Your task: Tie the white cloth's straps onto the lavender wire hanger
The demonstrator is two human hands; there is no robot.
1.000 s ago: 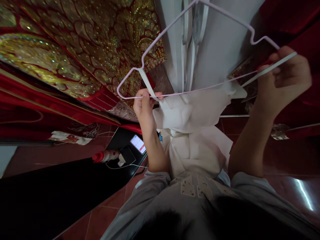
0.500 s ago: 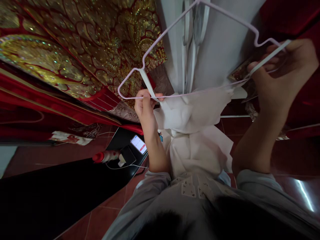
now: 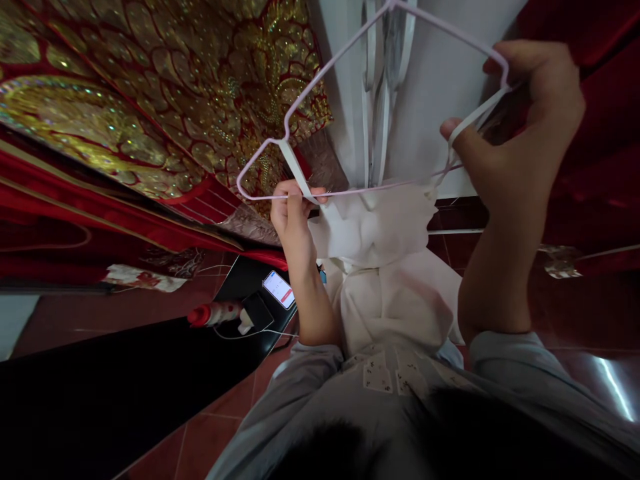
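A pale pink hanger [image 3: 339, 65] spans the view, with a cream garment [image 3: 385, 230] hanging below it by white straps. My left hand [image 3: 293, 207] pinches the hanger's bottom bar at the left, beside the left strap [image 3: 299, 167], which loops over the hanger's left notch. At the other end, my right hand [image 3: 525, 113] has its thumb hooked in the right strap [image 3: 477, 120]. That strap stretches up to the hanger's right notch, where the fingers rest against the wire. Part of those fingers is hidden behind the hanger and hand.
Red and gold sequined garments [image 3: 190, 100] hang at the left. A black bench [image 3: 125, 380] bears a lit phone [image 3: 279, 289], a red-capped bottle [image 3: 213, 313] and a charger with a cable. White door handles [image 3: 383, 127] stand behind the hanger. Dark red fabric [image 3: 605, 133] hangs at the right.
My right hand has moved left and up, bringing the right strap from the hanger's outer end in to its notch. My left hand stays nearly still on the bar.
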